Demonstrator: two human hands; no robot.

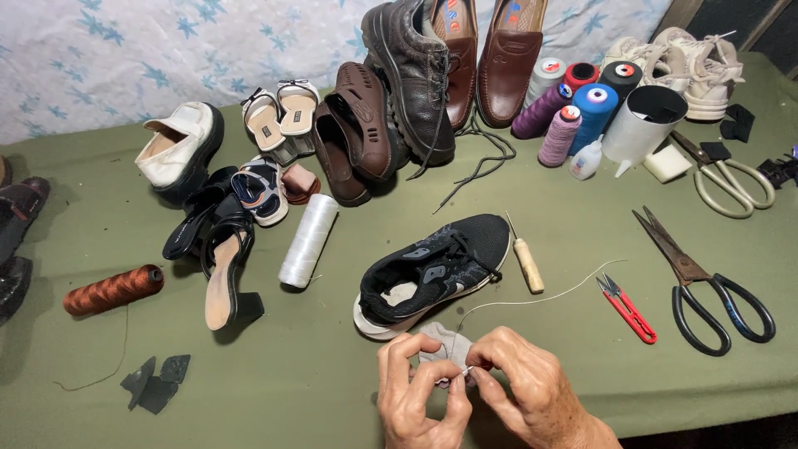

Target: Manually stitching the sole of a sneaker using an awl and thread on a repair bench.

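At the table's front edge my left hand (420, 399) and my right hand (528, 387) meet over a small grey cloth patch (440, 341). Both pinch the patch where a white thread (540, 298) enters it; a needle is too small to make out. The thread curves away to the right across the green cloth. Just beyond my hands lies a black sneaker (432, 270) on its side, with a wooden-handled awl (525, 259) next to its toe.
Red thread snips (628, 309) and large black scissors (706, 287) lie to the right. A white thread spool (308, 241), a brown spool (114, 289), black sandals (218, 249), leather shoes (416, 75), coloured thread cones (582, 108) and pale scissors (731, 179) fill the back.
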